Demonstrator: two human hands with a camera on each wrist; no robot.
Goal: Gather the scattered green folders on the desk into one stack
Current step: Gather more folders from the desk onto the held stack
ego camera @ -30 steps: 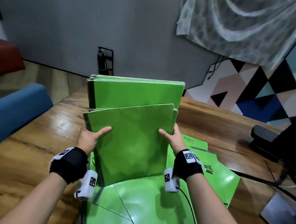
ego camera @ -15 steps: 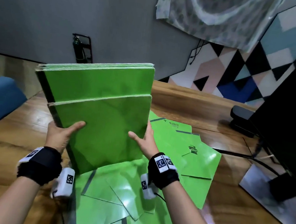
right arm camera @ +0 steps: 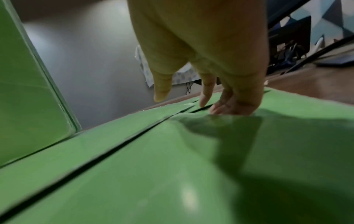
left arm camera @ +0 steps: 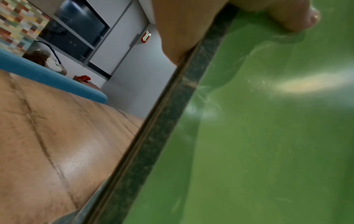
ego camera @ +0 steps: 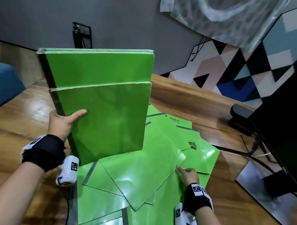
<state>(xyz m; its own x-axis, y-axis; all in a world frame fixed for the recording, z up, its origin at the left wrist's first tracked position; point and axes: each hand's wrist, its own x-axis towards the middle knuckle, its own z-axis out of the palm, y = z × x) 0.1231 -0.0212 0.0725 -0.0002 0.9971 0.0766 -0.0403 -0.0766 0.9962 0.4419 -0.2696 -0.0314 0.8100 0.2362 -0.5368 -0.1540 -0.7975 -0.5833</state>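
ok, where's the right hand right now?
In the head view the right hand is low on the right, fingertips at the edge of a flat green folder in the scattered pile, right of the upright stack gripped by the left hand.

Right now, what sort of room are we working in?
Probably an office: a long brown wooden desk carries a black computer monitor on a silver stand, and glossy green card folders lie scattered across it.

Upright folder stack [ego camera: 107,108] walls the left, monitor [ego camera: 290,118] crowds the right — bare desk [ego camera: 224,135] between.
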